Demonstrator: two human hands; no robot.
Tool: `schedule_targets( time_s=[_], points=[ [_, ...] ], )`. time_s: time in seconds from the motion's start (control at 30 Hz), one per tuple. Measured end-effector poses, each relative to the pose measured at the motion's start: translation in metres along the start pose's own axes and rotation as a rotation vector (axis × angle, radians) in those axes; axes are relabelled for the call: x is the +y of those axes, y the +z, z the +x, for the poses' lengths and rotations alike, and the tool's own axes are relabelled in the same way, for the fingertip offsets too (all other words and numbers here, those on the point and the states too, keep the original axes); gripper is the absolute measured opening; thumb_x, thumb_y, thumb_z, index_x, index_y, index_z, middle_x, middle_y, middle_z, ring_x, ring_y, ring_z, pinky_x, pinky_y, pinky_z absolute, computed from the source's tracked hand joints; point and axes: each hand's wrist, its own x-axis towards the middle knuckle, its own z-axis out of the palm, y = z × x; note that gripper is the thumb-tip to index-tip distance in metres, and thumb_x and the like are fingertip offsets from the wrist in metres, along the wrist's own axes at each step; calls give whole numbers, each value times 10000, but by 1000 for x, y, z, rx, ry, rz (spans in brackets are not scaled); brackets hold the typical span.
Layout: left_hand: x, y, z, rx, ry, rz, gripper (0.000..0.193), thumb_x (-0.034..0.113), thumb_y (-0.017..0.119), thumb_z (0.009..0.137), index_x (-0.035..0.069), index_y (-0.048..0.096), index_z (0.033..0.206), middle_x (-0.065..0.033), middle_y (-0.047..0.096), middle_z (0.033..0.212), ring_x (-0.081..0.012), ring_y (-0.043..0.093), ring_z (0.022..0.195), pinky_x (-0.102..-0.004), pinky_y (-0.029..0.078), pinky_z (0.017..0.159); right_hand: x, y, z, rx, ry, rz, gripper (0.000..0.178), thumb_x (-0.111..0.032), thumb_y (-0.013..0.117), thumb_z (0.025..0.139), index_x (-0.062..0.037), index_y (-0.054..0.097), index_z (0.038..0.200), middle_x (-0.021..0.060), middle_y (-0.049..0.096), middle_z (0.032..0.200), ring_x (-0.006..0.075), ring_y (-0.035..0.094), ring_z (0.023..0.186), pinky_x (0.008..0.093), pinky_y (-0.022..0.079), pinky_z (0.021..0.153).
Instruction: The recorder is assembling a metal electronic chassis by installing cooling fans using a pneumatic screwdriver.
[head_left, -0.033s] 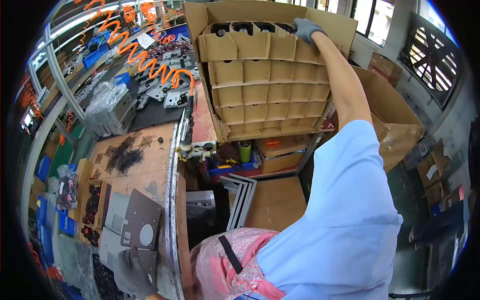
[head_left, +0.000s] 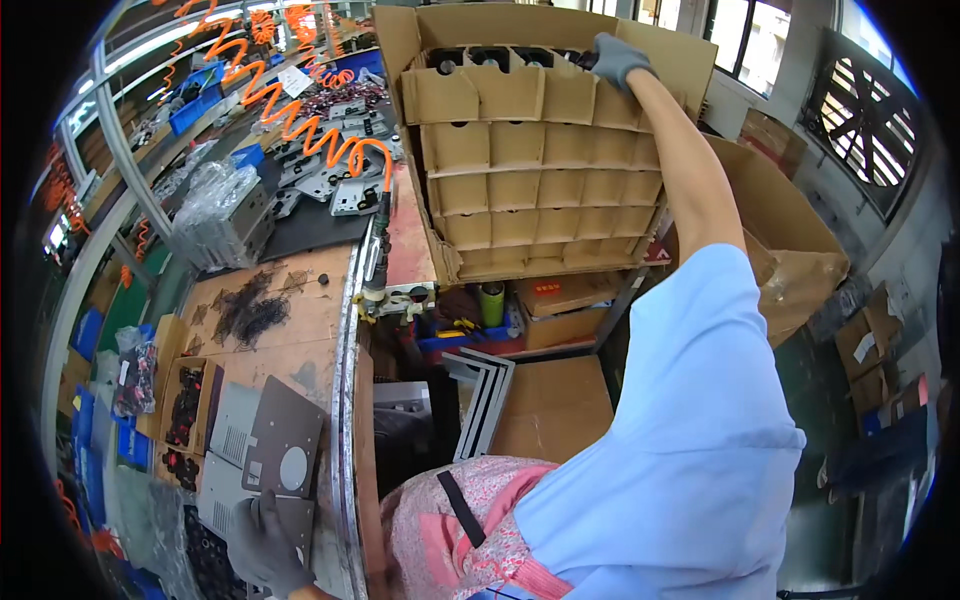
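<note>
My right hand (head_left: pixel 620 62), in a grey glove, reaches to the top right of a tall divided carton (head_left: pixel 550 97). Its fingers are curled at the top row, beside dark parts (head_left: pixel 490 57) sitting in the compartments; whatever is in the fingers is too hidden to name. At the lower left, my left hand (head_left: pixel 263 550), also gloved in grey, lies on flat grey metal plates (head_left: pixel 282 430) stacked on the workbench. Its fingers are stretched out over the lower edge of the plates.
Orange coiled air hoses (head_left: pixel 290 115) hang over the bench. Dark wire pieces (head_left: pixel 245 310), a plastic-wrapped stack (head_left: pixel 225 215) and metal assemblies (head_left: pixel 355 195) lie on it. Grey frames (head_left: pixel 485 405) lean below, beside cardboard. Another open carton (head_left: pixel 790 230) stands at the right.
The whole view has shifted slightly, with the carton and bench a little further right. My right hand has edged slightly right at the top row; my left hand stays on the plates.
</note>
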Motion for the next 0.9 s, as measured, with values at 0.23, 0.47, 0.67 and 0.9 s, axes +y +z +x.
schedule_targets(
  time_s=[0.23, 0.47, 0.67, 0.9],
  points=[
    [1, 2, 0, 63, 82, -13, 296, 400, 661, 824, 115, 669, 905, -89, 651, 810, -299, 624, 707, -397, 459, 590, -83, -28, -74, 763, -239, 1175, 516, -250, 815, 673, 0, 510, 1007, 51, 613, 843, 138, 593, 760, 290, 509, 672],
    [38, -25, -15, 172, -232, -1114, 398, 320, 609, 901, -27, 627, 1095, -128, 627, 1051, -213, 598, 940, -331, 481, 820, -234, -61, -230, -576, -710, 1704, 593, -153, 794, 665, -42, 475, 1152, 52, 578, 1050, 131, 558, 977, 298, 473, 845],
    [73, 5, -24, -621, -355, -2366, 1016, 784, 414, 784, 6, 300, 1426, -144, 333, 1453, -285, 358, 1327, -453, 360, 1058, -330, -62, -317, -1486, -1602, 1199, 623, -233, 803, 654, -55, 508, 1174, 82, 565, 1061, 172, 572, 996, 328, 470, 836],
    [57, 17, -43, -127, -833, -2637, 579, 443, 467, 939, 14, 425, 1327, -139, 499, 1284, -275, 528, 1165, -441, 460, 991, -360, -45, -378, -332, -1995, 1244, 588, -516, 621, 789, -100, 535, 1195, 177, 503, 1188, 388, 508, 1084, 491, 427, 892]
  ],
)
